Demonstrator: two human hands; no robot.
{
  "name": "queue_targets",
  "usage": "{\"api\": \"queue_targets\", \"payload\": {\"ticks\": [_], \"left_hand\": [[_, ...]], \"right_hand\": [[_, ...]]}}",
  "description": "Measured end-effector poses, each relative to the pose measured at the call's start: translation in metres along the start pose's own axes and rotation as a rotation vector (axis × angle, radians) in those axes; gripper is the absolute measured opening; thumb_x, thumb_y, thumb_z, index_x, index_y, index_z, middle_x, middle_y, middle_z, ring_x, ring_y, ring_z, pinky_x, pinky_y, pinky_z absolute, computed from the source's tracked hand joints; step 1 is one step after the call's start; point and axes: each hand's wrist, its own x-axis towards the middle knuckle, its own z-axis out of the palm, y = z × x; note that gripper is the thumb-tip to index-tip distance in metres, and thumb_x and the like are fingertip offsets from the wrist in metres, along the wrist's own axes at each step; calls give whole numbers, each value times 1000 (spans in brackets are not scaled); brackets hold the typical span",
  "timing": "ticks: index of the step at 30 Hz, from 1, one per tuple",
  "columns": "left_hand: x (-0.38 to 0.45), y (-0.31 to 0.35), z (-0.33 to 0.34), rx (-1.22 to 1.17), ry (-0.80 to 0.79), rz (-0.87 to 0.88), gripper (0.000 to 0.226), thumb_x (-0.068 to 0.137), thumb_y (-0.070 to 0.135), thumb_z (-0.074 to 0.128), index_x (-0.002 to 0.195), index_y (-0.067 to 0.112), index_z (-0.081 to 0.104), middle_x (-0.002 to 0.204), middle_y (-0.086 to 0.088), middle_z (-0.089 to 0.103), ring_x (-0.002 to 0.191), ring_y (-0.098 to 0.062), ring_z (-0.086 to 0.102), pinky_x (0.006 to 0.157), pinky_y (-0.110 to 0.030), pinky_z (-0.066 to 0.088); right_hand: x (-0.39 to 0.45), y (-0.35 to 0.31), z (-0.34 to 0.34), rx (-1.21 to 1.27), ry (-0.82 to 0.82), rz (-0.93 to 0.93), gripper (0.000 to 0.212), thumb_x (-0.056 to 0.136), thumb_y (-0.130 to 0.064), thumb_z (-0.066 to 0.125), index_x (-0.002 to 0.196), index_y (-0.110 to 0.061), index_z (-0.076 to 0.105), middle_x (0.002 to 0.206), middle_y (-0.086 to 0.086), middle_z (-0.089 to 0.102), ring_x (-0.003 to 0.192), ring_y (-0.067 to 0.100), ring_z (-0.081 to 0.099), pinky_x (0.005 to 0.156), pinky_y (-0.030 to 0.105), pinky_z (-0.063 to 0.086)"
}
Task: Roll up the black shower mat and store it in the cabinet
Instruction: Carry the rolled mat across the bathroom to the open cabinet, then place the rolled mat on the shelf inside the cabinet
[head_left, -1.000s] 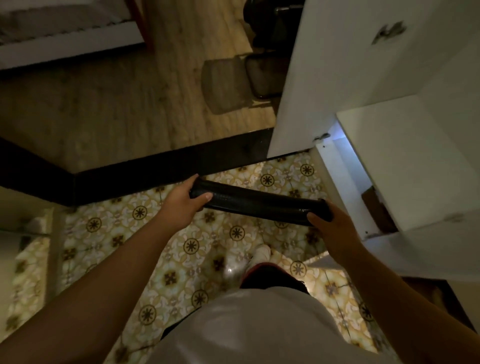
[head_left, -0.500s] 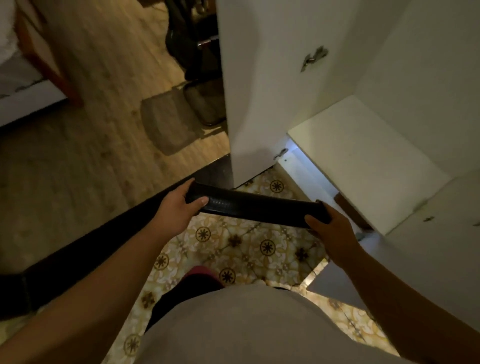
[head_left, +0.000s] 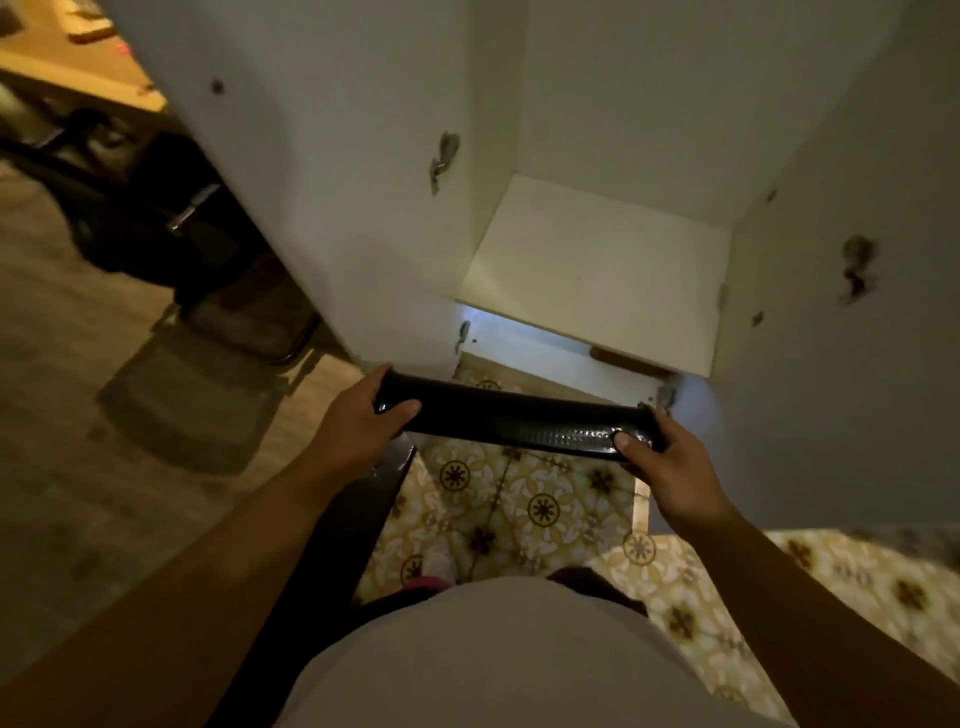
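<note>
The black shower mat (head_left: 511, 418) is rolled into a tight tube and held level in front of me. My left hand (head_left: 358, 426) grips its left end and my right hand (head_left: 670, 467) grips its right end, thumb on top. Straight ahead stands the white cabinet (head_left: 597, 270), both doors swung open, with a bare white shelf just beyond and above the roll. The roll hangs a little in front of the shelf's front edge, over the patterned floor tiles.
The open left door (head_left: 322, 197) and right door (head_left: 841, 312) flank the opening. A lower compartment with a brown item (head_left: 626, 361) shows under the shelf. A dark chair base (head_left: 171, 223) and a grey mat (head_left: 208, 384) lie on the wooden floor at left.
My view has turned to face the cabinet head-on, and the roll has come closer to the shelf opening. Both hands keep the same grip on the roll's ends.
</note>
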Motion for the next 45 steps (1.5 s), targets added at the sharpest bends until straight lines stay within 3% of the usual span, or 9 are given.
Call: {"api": "queue_targets", "payload": {"ticks": [5,10,18,25,29,35,40,42,45], "left_hand": [[40,-1,5,39,-104,38,61,88,26,67,142,11,43,124,2,49,111,-12,46,67,3,39],[69,6,24,-58,-278,-28,67,88,26,68,145,11,36,135,-4,48,122,-26,50,95,-46,50],[86,28,61,-200,-306,-25,42,87,19,68,115,42,48,103,23,55,89,4,60,66,-18,55],[93,50,81,-168,-319,-77,55,89,19,66,82,72,58,87,38,63,83,11,62,63,-21,56],[100,54,87,-191,-295,-82,54,89,19,66,81,72,57,88,35,64,83,8,63,62,-20,55],[128,53,94,-181,-307,-49,52,87,22,67,89,73,55,90,42,61,84,9,63,66,-25,56],[172,39,102,-165,-327,-103,50,82,30,70,90,76,52,85,38,62,73,3,65,69,-38,60],[191,33,103,-168,-346,-108,46,76,39,68,93,78,50,88,42,60,74,8,64,64,-30,59],[224,19,111,-176,-365,-122,52,82,28,73,93,75,53,88,42,61,78,10,63,60,-21,55]], "right_hand": [[-12,1,6,38,145,-3,44,77,-45,75,118,-31,67,109,-2,73,100,20,70,75,30,57],[-20,-3,0,78,257,23,33,80,-31,72,105,-53,68,104,-19,72,96,7,70,72,19,55],[0,6,-37,111,286,49,33,75,-38,75,105,-51,69,104,-18,73,97,10,70,73,24,57],[24,4,-66,98,243,37,33,86,-18,72,105,-45,70,103,-12,73,99,15,69,77,27,57],[40,0,-79,91,214,49,28,84,-21,73,106,-39,71,103,-8,74,100,19,69,84,37,57],[68,-3,-81,102,230,83,35,82,-21,74,99,-51,71,99,-16,74,98,17,69,79,29,57],[101,2,-77,82,248,153,30,84,-17,73,109,-34,72,105,-3,74,106,24,67,93,50,53],[118,1,-72,49,272,173,30,85,-16,73,107,-37,72,105,-4,74,104,20,68,91,45,55],[146,4,-64,10,289,221,39,87,-16,73,101,-52,70,100,-19,73,97,6,68,77,20,54]]}}
